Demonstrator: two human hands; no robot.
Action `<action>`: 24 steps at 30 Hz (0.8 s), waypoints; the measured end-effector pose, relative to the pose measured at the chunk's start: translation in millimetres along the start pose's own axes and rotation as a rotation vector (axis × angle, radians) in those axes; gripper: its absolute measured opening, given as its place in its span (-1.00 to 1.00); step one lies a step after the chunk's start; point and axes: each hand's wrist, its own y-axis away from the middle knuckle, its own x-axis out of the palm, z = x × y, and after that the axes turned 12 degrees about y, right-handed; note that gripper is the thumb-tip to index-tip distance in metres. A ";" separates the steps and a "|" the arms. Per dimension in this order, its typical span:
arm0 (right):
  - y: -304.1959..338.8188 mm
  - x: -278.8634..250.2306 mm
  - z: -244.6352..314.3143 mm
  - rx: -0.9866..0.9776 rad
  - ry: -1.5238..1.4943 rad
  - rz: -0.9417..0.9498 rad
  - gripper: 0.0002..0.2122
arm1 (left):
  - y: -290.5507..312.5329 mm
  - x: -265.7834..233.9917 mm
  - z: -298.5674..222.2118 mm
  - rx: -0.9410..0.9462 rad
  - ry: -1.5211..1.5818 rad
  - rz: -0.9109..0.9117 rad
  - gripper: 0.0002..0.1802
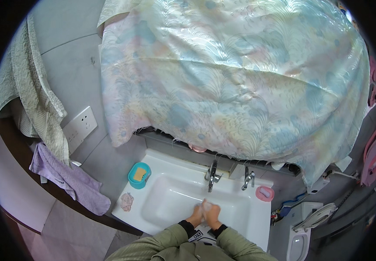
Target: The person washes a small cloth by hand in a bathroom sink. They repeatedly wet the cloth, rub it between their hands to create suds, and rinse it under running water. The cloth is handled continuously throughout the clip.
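Note:
Over the white sink (164, 187), my left hand (195, 217) and my right hand (213, 213) are pressed together, fingers closed around each other. A whitish patch shows between them; whether it is lather or a small object I cannot make out. Just beyond the hands stands a chrome faucet (212, 177), with a second chrome tap (247, 179) to its right. On the sink's left rim sit a teal soap dish (132, 183) holding a yellow block (139, 174) and a crumpled pinkish mesh (127, 202). A pink soap dish (269, 197) with a pale bar (265, 191) rests on the right.
A shiny pastel cloth (240, 87) hangs above the sink's far edge. To the left hang a beige towel (40, 100) and a lilac towel (73, 180), near a white wall socket (81, 125). At the right stand a toilet (299, 245) and pink items (372, 158).

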 end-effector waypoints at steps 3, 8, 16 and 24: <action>-3.8 -3.6 4.2 0.345 -0.016 -0.030 -0.55 | 2.5 4.6 2.3 -0.033 -0.156 -0.050 -0.61; -8.4 -5.2 7.5 -0.129 -0.094 -0.087 -0.58 | 7.5 14.3 -6.1 0.353 -0.356 0.029 -0.52; -1.0 3.3 1.7 0.149 -0.041 -0.048 -0.66 | 18.9 30.3 -12.7 0.076 -0.054 -0.140 -0.68; 1.3 2.4 -7.7 0.397 -0.181 -0.013 -0.68 | 14.6 14.4 0.7 0.137 -0.339 -0.024 -0.72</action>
